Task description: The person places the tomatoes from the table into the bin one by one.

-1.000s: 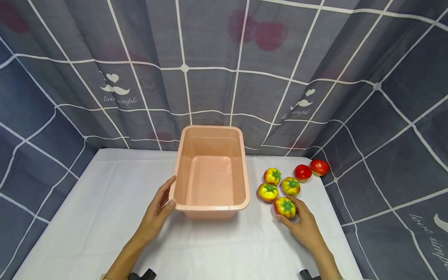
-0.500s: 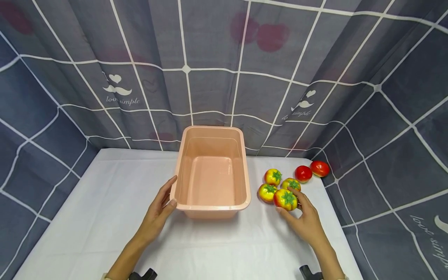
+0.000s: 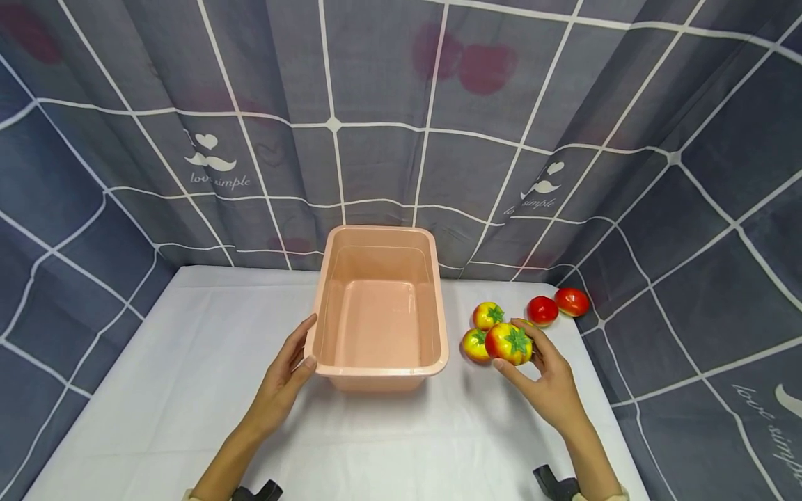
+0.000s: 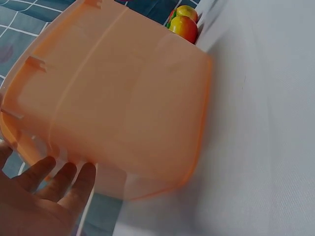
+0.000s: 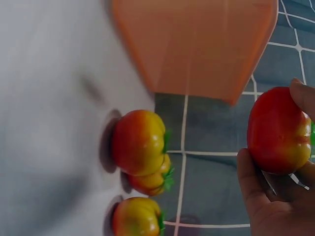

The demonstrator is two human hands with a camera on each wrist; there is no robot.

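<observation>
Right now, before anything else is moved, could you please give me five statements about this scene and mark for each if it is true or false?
1. The right hand holds a yellow-and-red fruit raised above the white cloth. True.
2. The left hand is holding a red fruit. False: it touches the pink bin at its left side.
3. In the right wrist view, three other yellow-and-red fruits are visible. True.
4. The two red fruits lie inside the pink bin. False: they lie outside it, at the far right.
5. In the head view, the pink bin stands to the left of all the fruits. True.
</observation>
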